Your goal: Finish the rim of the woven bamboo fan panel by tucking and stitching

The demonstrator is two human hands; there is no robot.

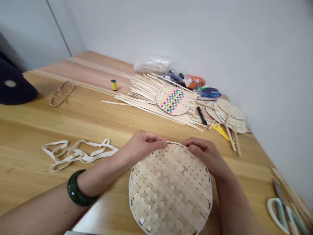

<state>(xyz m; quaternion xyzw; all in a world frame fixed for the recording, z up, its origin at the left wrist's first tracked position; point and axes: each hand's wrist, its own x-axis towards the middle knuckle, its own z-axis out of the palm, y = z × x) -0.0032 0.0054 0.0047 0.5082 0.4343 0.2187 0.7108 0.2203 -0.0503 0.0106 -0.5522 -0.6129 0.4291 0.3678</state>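
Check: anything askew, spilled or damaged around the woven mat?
Nothing looks spilled or broken. The left hand and right hand pinch the far rim of the round woven bamboo mat. Only the white fabric band lies in tangled loops left of it.

Bright, even daylight, soft shadows; edges stretched and slightly blurred.

Left hand [141, 145] and right hand [207, 155]: both bare. Forearms bare all the way to the lower edge of the frame. Left wrist carries one bangle [77, 192]: dark green, thick, rounded in section, smooth and glossy, with pale highlights along its curve. It sits close against the arm.
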